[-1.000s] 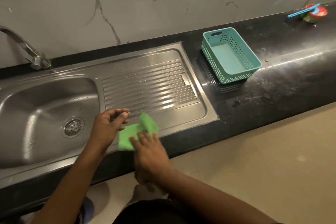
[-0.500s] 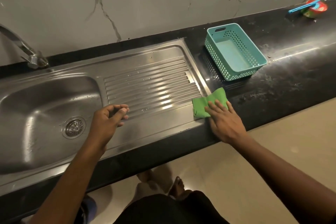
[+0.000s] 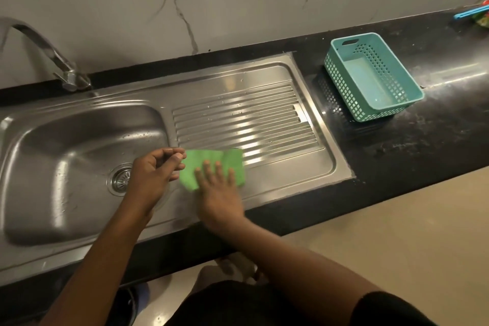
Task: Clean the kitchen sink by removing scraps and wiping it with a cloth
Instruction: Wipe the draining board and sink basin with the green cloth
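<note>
A steel sink (image 3: 87, 124) with a round drain (image 3: 120, 180) sits on the left, and its ribbed drainboard (image 3: 254, 116) runs to the right. A green cloth (image 3: 211, 164) lies flat on the drainboard's near left part. My right hand (image 3: 219, 188) presses down on the cloth with fingers spread. My left hand (image 3: 153, 174) hovers over the sink's right rim, just left of the cloth, its fingers loosely curled and pinched together; whether they hold anything I cannot tell.
A teal perforated basket (image 3: 375, 108) stands on the black counter (image 3: 423, 127) right of the drainboard. The tap (image 3: 53, 61) rises at the back left. Colourful items (image 3: 476, 14) sit at the far right corner. Marble wall behind, floor below the counter's front edge.
My right hand has swept the cloth from the drainboard's right edge back left, close to my left hand. The left hand has stayed over the sink's rim.
</note>
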